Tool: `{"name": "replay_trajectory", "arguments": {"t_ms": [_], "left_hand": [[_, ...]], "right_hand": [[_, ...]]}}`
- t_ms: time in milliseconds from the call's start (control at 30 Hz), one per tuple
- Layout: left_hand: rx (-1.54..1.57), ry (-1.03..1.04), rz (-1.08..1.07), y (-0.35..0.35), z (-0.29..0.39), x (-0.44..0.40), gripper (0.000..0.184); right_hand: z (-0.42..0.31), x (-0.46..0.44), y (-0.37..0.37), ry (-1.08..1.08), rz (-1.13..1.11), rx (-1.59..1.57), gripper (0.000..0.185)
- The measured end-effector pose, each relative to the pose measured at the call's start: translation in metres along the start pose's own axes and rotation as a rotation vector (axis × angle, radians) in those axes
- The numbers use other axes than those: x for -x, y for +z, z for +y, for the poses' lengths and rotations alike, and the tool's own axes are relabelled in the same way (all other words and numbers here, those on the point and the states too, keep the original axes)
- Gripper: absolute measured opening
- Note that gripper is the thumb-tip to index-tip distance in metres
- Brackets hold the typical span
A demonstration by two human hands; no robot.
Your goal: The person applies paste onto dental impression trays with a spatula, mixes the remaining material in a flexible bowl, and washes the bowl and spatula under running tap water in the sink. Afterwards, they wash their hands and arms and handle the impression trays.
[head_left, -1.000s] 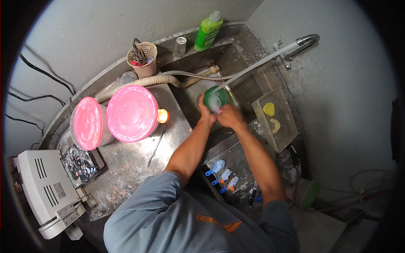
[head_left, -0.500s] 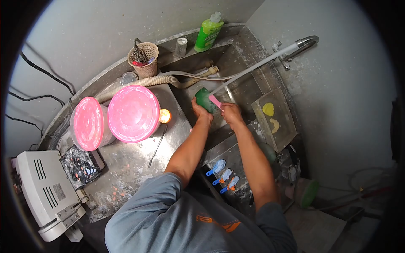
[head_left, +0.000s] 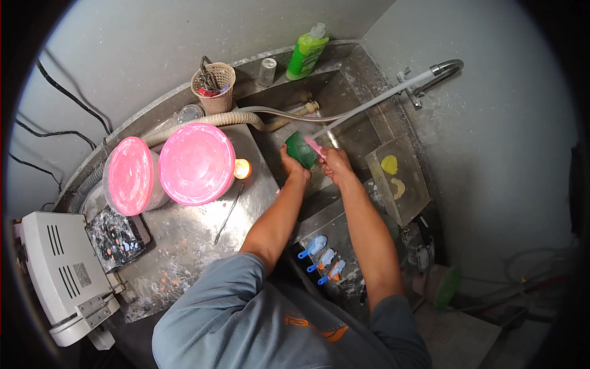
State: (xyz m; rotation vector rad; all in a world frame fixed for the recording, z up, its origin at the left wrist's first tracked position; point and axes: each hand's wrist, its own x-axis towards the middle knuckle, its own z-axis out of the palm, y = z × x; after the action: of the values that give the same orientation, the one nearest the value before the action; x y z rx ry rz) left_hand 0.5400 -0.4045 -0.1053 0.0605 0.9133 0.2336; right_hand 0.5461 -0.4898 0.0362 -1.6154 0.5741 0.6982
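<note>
Over the sink, my left hand (head_left: 294, 165) is closed around the lower left side of a green bowl (head_left: 298, 149), which is tilted. My right hand (head_left: 335, 165) grips a pink tool (head_left: 314, 146) at the bowl's right side; the tool's far end is in the water spray. A pale hose (head_left: 375, 101) on the tap (head_left: 447, 65) reaches down to the left, with water coming out near the bowl's rim. What the bowl holds is hidden.
Left of the sink stand two pink-lidded tubs (head_left: 196, 163), a small flame (head_left: 243, 168) and a metal tool (head_left: 228, 214). A green bottle (head_left: 306, 53) and a basket (head_left: 212, 86) line the back ledge. Blue trays (head_left: 317, 245) and a shallow box (head_left: 409, 184) are nearer the right arm.
The green bowl first was under the stream with both hands together, then moved left and tilted. My right hand has drawn apart from my left, and the pink tool shows more clearly.
</note>
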Motion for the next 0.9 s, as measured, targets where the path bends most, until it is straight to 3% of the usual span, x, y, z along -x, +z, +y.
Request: {"name": "replay_trajectory", "arguments": {"t_ms": [267,367,400,500,600,633,667,767,900], "left_hand": [[0.001,-0.002,-0.046,0.001,0.0,-0.002,0.047],[0.015,-0.027,-0.041,0.002,0.001,0.002,0.047],[0.022,-0.045,-0.046,0.002,0.0,0.003,0.047],[0.096,-0.175,-0.146,0.012,0.006,0.032,0.047],[0.036,-0.03,-0.212,0.008,-0.004,0.025,0.048],[0.033,-0.075,-0.213,0.004,-0.005,0.021,0.048],[0.029,-0.118,-0.217,0.003,-0.005,0.016,0.048],[0.06,-0.191,-0.248,0.01,0.004,0.02,0.05],[-0.108,-0.178,-0.145,0.012,0.003,0.02,0.046]], "right_hand": [[0.003,-0.011,-0.004,-0.005,0.019,0.2,0.02],[0.024,-0.013,-0.016,-0.519,0.188,0.97,0.021],[0.017,0.006,-0.01,-0.529,0.221,1.096,0.023],[0.028,0.011,-0.001,-0.512,0.326,1.222,0.021],[0.026,-0.013,0.007,-0.437,0.089,1.041,0.022],[0.03,-0.024,0.008,-0.408,0.008,0.977,0.023],[0.032,-0.034,0.007,-0.573,0.088,0.944,0.023],[0.011,0.0,0.011,-0.512,0.362,1.197,0.022],[0.02,0.003,-0.003,-0.385,0.145,1.204,0.023]]}}
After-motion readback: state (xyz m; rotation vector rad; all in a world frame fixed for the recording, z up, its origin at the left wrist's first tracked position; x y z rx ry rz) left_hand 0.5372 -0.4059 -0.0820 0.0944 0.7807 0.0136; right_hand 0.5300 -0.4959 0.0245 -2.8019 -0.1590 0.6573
